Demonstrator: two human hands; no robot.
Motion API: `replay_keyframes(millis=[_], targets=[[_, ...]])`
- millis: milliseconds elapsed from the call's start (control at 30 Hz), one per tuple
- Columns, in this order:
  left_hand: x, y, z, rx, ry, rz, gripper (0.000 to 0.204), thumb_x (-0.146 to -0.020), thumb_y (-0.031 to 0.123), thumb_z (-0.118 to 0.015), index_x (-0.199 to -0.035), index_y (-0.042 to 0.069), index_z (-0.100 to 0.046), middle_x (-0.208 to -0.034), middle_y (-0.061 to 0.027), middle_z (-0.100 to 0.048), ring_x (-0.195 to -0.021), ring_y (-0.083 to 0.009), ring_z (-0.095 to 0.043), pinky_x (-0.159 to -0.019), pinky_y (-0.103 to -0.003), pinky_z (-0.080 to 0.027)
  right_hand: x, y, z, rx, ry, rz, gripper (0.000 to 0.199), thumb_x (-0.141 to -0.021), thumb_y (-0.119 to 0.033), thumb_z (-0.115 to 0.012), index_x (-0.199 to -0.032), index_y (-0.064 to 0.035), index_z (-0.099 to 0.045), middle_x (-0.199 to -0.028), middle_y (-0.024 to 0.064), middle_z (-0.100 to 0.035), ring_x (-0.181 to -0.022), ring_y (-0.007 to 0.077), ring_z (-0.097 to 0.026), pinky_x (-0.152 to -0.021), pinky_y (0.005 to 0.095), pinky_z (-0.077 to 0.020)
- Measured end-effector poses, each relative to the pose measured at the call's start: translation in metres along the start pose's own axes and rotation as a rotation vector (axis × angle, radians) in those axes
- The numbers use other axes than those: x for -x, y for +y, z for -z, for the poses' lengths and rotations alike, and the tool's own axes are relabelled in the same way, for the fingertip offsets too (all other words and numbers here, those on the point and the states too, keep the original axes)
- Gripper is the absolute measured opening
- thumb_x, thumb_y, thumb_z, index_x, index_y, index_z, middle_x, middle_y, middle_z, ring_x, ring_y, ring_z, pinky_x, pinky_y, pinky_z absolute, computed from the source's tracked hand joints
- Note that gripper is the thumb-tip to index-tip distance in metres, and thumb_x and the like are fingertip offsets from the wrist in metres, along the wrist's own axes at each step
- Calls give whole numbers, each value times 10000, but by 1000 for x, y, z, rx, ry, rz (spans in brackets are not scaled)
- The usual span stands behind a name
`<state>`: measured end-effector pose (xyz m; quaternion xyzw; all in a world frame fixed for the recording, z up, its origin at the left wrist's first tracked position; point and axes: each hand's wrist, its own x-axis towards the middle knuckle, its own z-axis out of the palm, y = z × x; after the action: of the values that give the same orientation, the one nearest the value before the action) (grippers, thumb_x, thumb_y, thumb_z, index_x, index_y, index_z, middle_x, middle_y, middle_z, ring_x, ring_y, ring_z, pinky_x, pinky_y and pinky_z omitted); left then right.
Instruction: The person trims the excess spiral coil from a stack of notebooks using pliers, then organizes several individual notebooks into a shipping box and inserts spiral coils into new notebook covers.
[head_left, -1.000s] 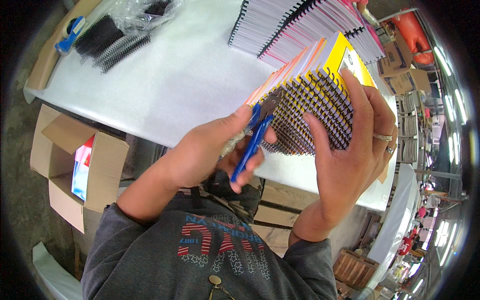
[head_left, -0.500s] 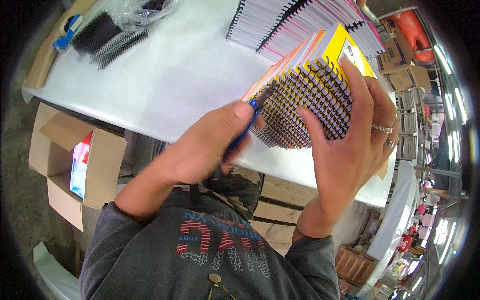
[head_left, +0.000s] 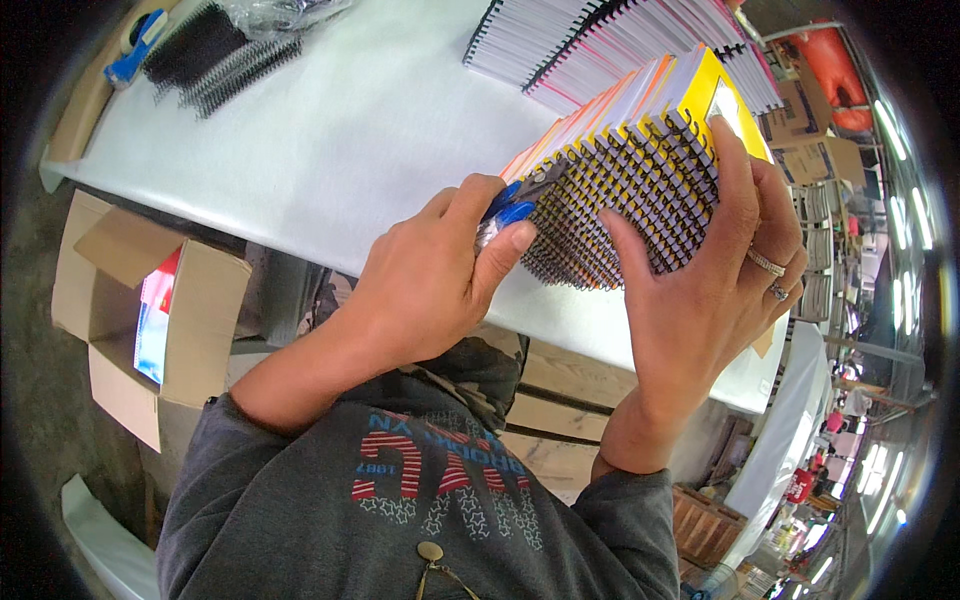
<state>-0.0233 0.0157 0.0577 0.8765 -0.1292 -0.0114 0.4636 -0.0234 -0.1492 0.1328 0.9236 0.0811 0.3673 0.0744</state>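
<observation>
A stack of spiral-bound notebooks with yellow and orange covers stands near the table's front edge, its black coil spines toward me. My left hand is closed round blue-handled pliers. Their dark jaws touch or lie very close to the coil ends along the stack's left edge; whether they grip a wire cannot be made out. My right hand holds the stack's right end, fingers over the yellow front cover and thumb against the coils.
More bound books stand behind the stack on the white-covered table. Black coils lie at the far left, beside a blue tape dispenser. An opened cardboard box with printed items sits below the table's left side.
My left hand has turned and its thumb now shows on the pliers. The pliers sit slightly further right and higher. The notebooks appear shifted a little to the right.
</observation>
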Motion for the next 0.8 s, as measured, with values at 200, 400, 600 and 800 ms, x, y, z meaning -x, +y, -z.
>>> replay_keyframes(millis=[200,400,600,800], targets=[[-2,-19,0,1322,-541,439,594,-958,499,-240,-1175,-8,-461,-889,-142,-597,-815,-258,-616,-733,-388,-509,2,0,-1,33,-12,11,938,-451,-360,-842,-1297,-255,-452,-1184,-7,-461,-1115,214,-434,-951,408,-306],[3,-11,-7,83,11,-11,486,-961,430,-346,-1135,-6,-475,-851,-124,-593,-836,-244,-617,-706,-352,-483,1,-3,2,2,-41,0,932,-455,-333,-850,-1294,-260,-452,-1185,-11,-449,-1135,204,-425,-960,416,-300],[-1,-17,1,1004,-438,321,545,-957,475,-309,-1157,-4,-473,-831,-101,-569,-766,-217,-596,-696,-363,-491,1,0,-1,11,-25,4,950,-442,-300,-862,-1296,-268,-449,-1193,-4,-452,-1141,206,-429,-968,416,-303],[1,-26,-2,1413,-632,428,610,-954,526,-232,-1145,2,-480,-840,-105,-582,-763,-234,-601,-694,-388,-503,1,0,0,-7,-4,36,950,-442,-303,-864,-1297,-273,-449,-1199,2,-451,-1133,221,-435,-959,411,-315]])
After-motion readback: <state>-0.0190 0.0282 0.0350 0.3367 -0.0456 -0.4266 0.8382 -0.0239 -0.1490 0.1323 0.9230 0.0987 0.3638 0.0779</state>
